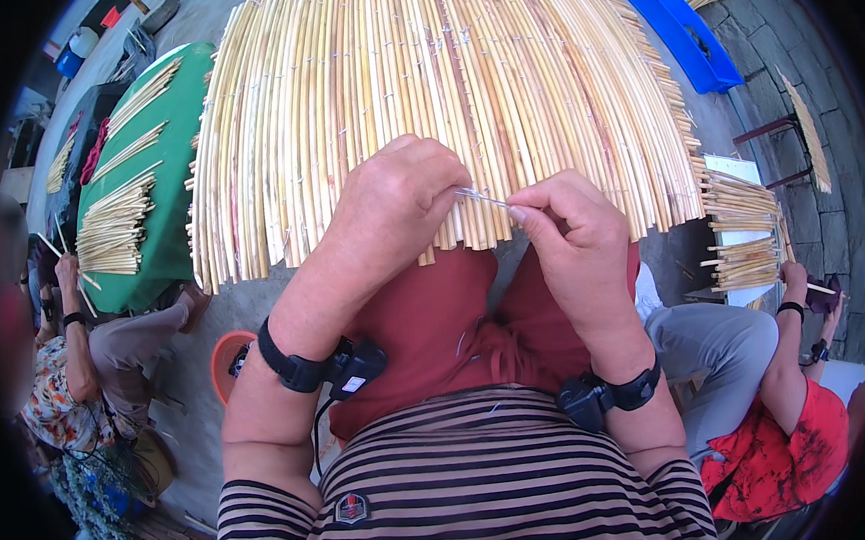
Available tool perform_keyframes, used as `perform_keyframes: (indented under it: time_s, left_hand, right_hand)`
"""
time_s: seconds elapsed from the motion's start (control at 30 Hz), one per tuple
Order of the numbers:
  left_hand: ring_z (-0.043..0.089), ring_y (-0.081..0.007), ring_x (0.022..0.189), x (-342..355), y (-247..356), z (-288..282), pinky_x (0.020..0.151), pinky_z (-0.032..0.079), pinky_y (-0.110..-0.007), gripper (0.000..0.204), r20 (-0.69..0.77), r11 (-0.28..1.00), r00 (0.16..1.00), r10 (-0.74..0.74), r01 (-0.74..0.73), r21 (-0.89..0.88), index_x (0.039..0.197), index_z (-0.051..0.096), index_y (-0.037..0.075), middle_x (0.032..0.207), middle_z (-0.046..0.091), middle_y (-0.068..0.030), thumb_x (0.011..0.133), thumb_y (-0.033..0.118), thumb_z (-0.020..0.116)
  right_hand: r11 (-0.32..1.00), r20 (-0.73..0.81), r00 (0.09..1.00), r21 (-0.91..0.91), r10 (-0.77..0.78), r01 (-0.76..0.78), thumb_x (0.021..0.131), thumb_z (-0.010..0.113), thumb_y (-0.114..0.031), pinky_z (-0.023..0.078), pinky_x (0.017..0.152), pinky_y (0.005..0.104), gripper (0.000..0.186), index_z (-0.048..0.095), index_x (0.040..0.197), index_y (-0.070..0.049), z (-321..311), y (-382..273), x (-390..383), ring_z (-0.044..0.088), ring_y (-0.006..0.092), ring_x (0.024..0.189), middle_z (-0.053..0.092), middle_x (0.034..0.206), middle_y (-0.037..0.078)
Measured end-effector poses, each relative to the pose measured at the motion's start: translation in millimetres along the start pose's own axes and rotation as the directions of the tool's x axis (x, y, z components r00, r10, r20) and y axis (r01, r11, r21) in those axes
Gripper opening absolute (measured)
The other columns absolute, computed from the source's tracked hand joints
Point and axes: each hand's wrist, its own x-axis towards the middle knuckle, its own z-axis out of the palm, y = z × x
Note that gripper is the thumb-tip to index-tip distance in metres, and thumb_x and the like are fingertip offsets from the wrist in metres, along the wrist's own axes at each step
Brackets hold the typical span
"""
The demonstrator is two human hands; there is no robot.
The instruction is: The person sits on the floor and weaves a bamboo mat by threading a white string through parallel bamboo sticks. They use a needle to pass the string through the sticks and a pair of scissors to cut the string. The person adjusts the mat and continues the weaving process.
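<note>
A mat of pale straight reed stalks, laid side by side and dotted with small ties, spreads out in front of me. Above its near edge, both hands pinch a short, thin, shiny strand stretched between them; whether it is thread, wire or a needle I cannot tell. My left hand is closed on its left end, fingers curled under and partly hidden. Thumb and forefinger of my right hand grip the other end.
On the left, a green table bears several bundles of stalks beside a seated person. Another person in red sits at the right, near stacked stalks. An orange bucket stands on the floor; a blue tray lies far right.
</note>
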Motion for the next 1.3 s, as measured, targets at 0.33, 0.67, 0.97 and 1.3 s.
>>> perform_keyframes:
  time_s: [0.33, 0.67, 0.97, 1.3]
  left_hand:
    - [0.066, -0.0263, 0.078, 3, 10, 9, 0.068, 0.053, -0.034, 0.012, 0.013, 0.999, 1.000, -0.001, 0.000, 0.044, 0.084, 0.067, 0.001, 0.081, 0.066, -0.0096, 0.074, -0.003, 0.072]
    - [0.066, -0.0253, 0.073, 7, 14, 20, 0.063, 0.053, -0.035, 0.007, -0.095, 0.998, 0.995, -0.012, 0.018, 0.061, 0.082, 0.066, 0.005, 0.080, 0.063, -0.0075, 0.076, 0.002, 0.070]
    - [0.066, -0.0258, 0.073, 5, 7, 20, 0.062, 0.054, -0.036, 0.007, -0.092, 0.998, 0.994, -0.064, 0.062, -0.027, 0.081, 0.067, 0.007, 0.080, 0.063, -0.0070, 0.076, 0.004, 0.070]
    - [0.065, -0.0266, 0.072, 5, 5, 17, 0.062, 0.053, -0.037, 0.007, -0.069, 0.996, 0.995, -0.074, 0.071, -0.054, 0.080, 0.066, 0.006, 0.080, 0.063, -0.0075, 0.075, 0.002, 0.069]
  right_hand:
    - [0.994, 0.006, 1.000, -0.105, 0.020, -0.019, 0.080, 0.070, -0.004, 0.051, 0.062, 0.0347, 0.005, 0.067, 0.084, -0.004, -19, 2, -18, 0.064, 0.0265, 0.071, 0.061, 0.079, 0.010]
    - [0.993, 0.139, 0.988, -0.108, 0.069, -0.054, 0.081, 0.064, -0.002, 0.051, 0.067, 0.0419, 0.006, 0.061, 0.086, -0.003, -15, -3, -19, 0.063, 0.0331, 0.075, 0.061, 0.080, 0.014]
    - [0.991, 0.111, 0.990, -0.107, 0.085, -0.073, 0.082, 0.061, 0.000, 0.050, 0.061, 0.0424, 0.012, 0.054, 0.091, -0.003, 6, -15, -25, 0.063, 0.0354, 0.069, 0.060, 0.075, 0.017]
    - [0.980, 0.085, 0.994, -0.180, -0.072, 0.087, 0.083, 0.065, -0.006, 0.050, 0.054, 0.0408, 0.014, 0.050, 0.083, -0.005, 22, -6, -31, 0.061, 0.0318, 0.061, 0.056, 0.070, 0.012]
